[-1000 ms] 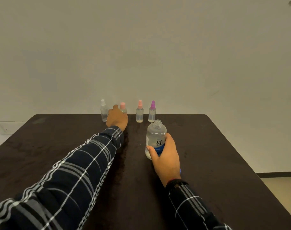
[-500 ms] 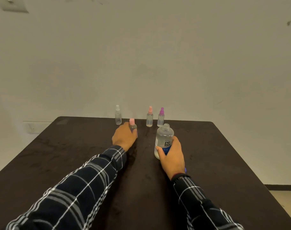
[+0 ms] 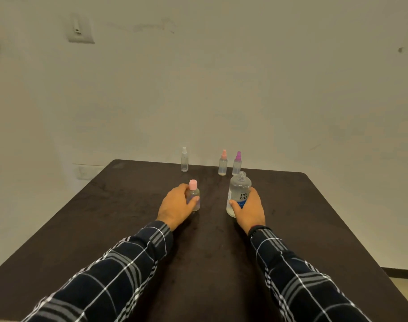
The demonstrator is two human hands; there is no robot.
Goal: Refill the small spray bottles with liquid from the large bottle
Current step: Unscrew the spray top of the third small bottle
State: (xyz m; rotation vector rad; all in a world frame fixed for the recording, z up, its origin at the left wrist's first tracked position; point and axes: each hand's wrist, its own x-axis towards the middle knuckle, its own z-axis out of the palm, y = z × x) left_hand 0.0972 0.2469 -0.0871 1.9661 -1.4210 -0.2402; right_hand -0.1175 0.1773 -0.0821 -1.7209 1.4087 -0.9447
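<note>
Hands both grasp: my left hand curls round the pink-capped spray bottle, upright on the table; my right hand clasps the open-necked large bottle to its right.

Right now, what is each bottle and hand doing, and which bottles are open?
Large bottle: upright, cap off.
Pink-capped bottle: upright, cap on.
White spray bottle: upright, top on, untouched.
Peach spray bottle: upright, top on, untouched.
Purple spray bottle: upright, top on, untouched.
Left hand: grips the pink-capped bottle.
Right hand: holds the large bottle.
</note>
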